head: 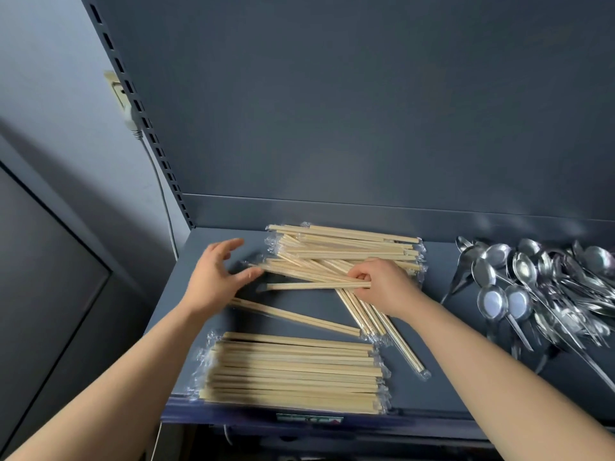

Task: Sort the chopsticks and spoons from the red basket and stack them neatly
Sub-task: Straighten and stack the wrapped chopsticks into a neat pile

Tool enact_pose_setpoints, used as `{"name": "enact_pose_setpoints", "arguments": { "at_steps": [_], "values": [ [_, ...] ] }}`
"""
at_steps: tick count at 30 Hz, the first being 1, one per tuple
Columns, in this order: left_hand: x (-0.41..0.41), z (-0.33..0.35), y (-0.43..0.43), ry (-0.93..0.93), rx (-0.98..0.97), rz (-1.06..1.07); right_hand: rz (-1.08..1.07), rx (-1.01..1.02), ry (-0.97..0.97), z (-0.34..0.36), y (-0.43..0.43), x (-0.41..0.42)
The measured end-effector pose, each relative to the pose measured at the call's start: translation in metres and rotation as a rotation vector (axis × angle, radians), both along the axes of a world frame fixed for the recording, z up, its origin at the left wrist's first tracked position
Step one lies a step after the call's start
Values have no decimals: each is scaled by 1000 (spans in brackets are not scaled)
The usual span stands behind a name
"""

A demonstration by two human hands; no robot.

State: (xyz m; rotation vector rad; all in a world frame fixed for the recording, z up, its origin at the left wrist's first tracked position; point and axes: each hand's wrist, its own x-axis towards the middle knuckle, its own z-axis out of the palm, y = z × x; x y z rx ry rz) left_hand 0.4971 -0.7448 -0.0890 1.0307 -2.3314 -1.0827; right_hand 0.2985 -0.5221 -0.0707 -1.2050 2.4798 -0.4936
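Note:
Wrapped wooden chopsticks lie on a dark shelf (432, 377). A neat stack (293, 372) sits at the front edge. A looser heap (346, 247) lies at the back, with several pairs splayed across the middle (372, 314). My right hand (382, 284) pinches a few chopsticks (316, 286) at their right ends. My left hand (216, 274) hovers with fingers spread at the left tips of the same loose pairs; its thumb touches them. One single pair (293, 316) lies slanted between the hands. A pile of metal spoons (545, 287) lies at the right. No red basket is in view.
The shelf's back panel (366, 128) rises directly behind the heap. A slotted upright (146, 128) runs down the left side, with a wall socket and cable (129, 111) beside it. The shelf's left and front edges drop off.

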Motion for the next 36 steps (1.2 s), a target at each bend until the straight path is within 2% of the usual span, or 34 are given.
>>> {"name": "enact_pose_setpoints", "arguments": {
  "at_steps": [4,9,12,17,22,26,31,34,36],
  "values": [
    [-5,-4,-3,-149,5,-256,57,-7,-26,0,-11,13],
    [-1,-12,-11,-357,-227,-280,86,-39,-134,-4,-17,22],
    [4,-15,-17,-291,-182,-273,90,-28,-120,-3,-9,18],
    [10,-12,-14,-131,73,-168,129,37,-83,-8,-11,26],
    [20,-18,-13,-173,-69,-173,228,81,-33,-6,-16,36],
    [21,-17,3,-117,-10,-249,238,84,-157,-7,-17,43],
    [33,-20,14,11,36,-161,238,125,-207,-3,-12,45],
    [37,-20,16,-30,13,-125,72,-34,-268,-3,-8,38],
    [35,-16,13,-63,-41,-98,-38,-108,-152,-2,-4,27]
  ]
}}
